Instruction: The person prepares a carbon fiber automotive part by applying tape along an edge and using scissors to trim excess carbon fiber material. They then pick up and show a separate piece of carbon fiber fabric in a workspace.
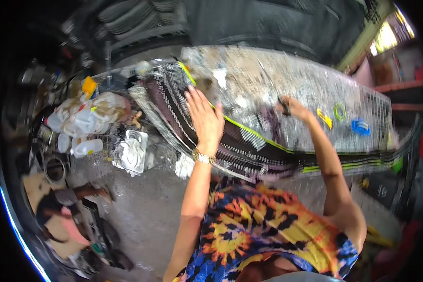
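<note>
My left hand [204,113] lies flat with its fingers stretched out on a dark striped woven fabric [174,101]. A bright yellow-green edge runs along the fabric's far side, and a gold-coloured watch or bracelet [204,156] is on my left wrist. Farther right, over the worn table [239,70], my right hand [293,108] is closed round the black handle of a long, thin-bladed tool [283,106]. Its blade points away from me to the left; blur hides its exact kind. Beside it lies a small purplish strip of cloth [270,123].
A blue tape roll [360,127], a green ring [340,111] and a yellow tool [324,119] lie on the table's right. At left are plastic bottles [87,148] and a tray with white cloth [130,152]. Another person [63,211] is at lower left.
</note>
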`<action>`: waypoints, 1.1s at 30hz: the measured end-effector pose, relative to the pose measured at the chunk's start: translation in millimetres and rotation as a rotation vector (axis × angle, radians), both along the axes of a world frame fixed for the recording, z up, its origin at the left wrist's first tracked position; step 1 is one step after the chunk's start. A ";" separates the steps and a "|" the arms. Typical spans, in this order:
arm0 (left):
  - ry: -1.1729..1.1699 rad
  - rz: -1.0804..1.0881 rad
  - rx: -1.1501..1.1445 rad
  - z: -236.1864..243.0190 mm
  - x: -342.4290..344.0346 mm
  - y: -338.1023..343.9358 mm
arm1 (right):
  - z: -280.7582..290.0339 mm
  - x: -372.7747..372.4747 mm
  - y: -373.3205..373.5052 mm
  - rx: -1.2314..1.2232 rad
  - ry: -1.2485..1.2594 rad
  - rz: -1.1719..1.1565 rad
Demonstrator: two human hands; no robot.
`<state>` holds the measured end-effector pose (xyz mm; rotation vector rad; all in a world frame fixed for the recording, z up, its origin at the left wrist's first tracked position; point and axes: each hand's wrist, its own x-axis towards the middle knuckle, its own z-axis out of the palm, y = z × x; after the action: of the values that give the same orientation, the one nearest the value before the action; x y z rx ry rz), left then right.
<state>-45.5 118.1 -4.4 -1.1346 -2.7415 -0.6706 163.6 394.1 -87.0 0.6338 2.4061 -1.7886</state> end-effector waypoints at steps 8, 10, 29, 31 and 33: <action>-0.020 -0.157 -0.027 22.0 24.5 -29.2 | 45.4 51.1 -9.7 0.185 -0.279 -0.130; -0.031 -0.261 -0.128 17.0 40.4 -53.5 | 49.7 63.9 -14.7 0.301 -0.210 -0.139; 0.105 -0.888 -0.406 -32.7 72.8 -77.6 | 149.4 176.1 -134.5 0.278 -0.160 -0.521; 0.012 -1.105 -0.396 -41.8 88.1 -70.2 | 158.4 191.7 -160.9 0.242 -0.137 -0.599; 0.013 -1.173 -0.364 -50.5 95.0 -65.0 | 170.3 208.0 -197.5 0.155 -0.201 -0.705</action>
<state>49.5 53.1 -54.9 -2.7958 -1.9611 -0.1774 371.6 196.6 83.3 1.7604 2.3545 -1.6041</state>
